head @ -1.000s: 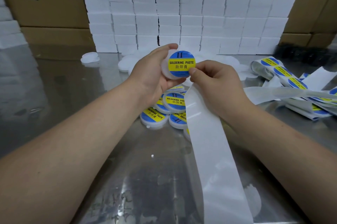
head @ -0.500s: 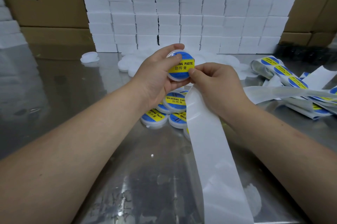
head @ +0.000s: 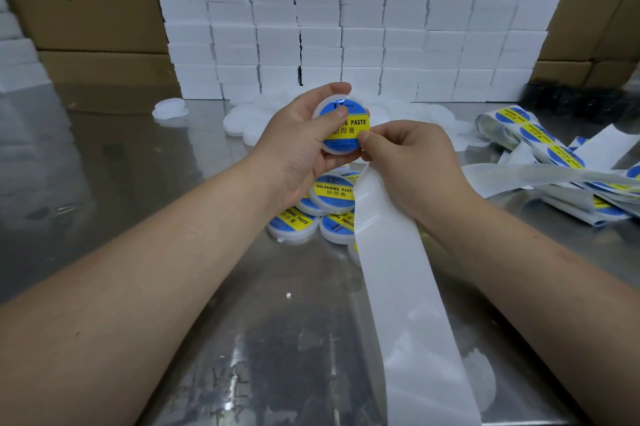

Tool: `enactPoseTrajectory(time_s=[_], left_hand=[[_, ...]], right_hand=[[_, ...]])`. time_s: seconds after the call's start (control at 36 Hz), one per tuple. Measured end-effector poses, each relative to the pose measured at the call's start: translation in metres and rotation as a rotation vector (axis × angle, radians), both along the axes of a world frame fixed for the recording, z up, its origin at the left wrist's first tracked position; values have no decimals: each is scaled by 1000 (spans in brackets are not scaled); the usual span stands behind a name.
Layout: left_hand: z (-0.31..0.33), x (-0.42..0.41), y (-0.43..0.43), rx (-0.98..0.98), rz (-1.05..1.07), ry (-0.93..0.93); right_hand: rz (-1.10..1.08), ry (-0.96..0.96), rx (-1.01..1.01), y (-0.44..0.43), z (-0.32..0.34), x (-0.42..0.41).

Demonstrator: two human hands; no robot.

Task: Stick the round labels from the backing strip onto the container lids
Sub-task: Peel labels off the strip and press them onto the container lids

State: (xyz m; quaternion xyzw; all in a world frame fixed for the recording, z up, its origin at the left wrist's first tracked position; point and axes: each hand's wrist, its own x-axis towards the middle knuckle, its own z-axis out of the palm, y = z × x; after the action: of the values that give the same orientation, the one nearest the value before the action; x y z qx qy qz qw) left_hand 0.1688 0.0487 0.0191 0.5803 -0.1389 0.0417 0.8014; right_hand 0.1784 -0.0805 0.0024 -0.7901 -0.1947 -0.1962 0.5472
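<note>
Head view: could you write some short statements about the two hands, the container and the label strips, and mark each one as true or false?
1. The left hand holds a round container with a blue-and-yellow SOLDERING PASTE label on its lid. True.
2. The right hand lies flat and empty on the steel table. False: its curled fingers grip the bare white backing strip, right beside the container.
3. Labelled containers lie piled on the table below the hands. True.
4. The strip of unused labels lies at the table's left side. False: it lies on the right side.
</note>
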Motion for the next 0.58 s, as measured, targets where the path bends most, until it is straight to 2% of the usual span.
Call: enactPoseTrajectory(time_s=[0.58], left_hand=[[-3, 2, -1, 72, 51, -36]], right_hand=[[-71, 9, -42, -1, 0, 0]])
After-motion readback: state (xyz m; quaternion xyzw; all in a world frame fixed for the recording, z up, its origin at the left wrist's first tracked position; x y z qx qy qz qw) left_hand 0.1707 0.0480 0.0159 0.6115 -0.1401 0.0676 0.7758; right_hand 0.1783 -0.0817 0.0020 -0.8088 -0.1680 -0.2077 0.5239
